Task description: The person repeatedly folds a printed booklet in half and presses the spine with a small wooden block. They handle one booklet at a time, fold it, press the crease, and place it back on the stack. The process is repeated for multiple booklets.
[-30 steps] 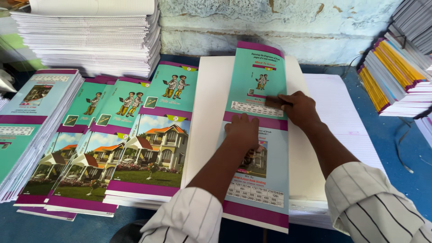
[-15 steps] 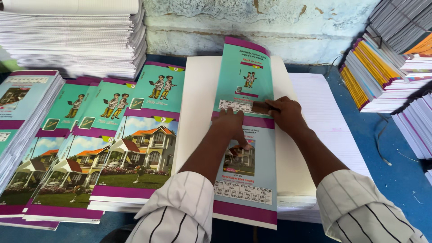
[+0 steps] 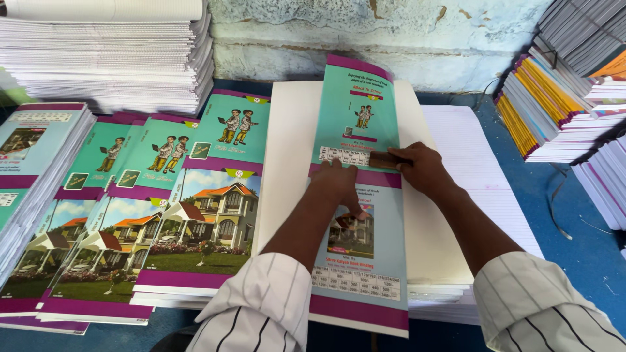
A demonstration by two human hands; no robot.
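At frame centre, the left hand (image 3: 339, 186) presses flat on the cover (image 3: 357, 215) atop the paper stack (image 3: 293, 143) while the right hand (image 3: 420, 168) grips a small block (image 3: 383, 158), creasing the fold; steady pressure comes next.

I am wearing a long-sleeved shirt, white with thin dark stripes running along the sleeves. The left sleeve (image 3: 261, 303) is showing at the near edge, its cuff ending partway up my forearm, the stripes lying well apart with a fold or two in the cloth. The right sleeve (image 3: 548, 306) is showing at the near right corner, its cuff turned back in a broad band. Both forearms are bare beyond the cuffs, and my left hand (image 3: 339, 182) and right hand (image 3: 420, 169) are wearing no gloves, rings or watch that I can see.
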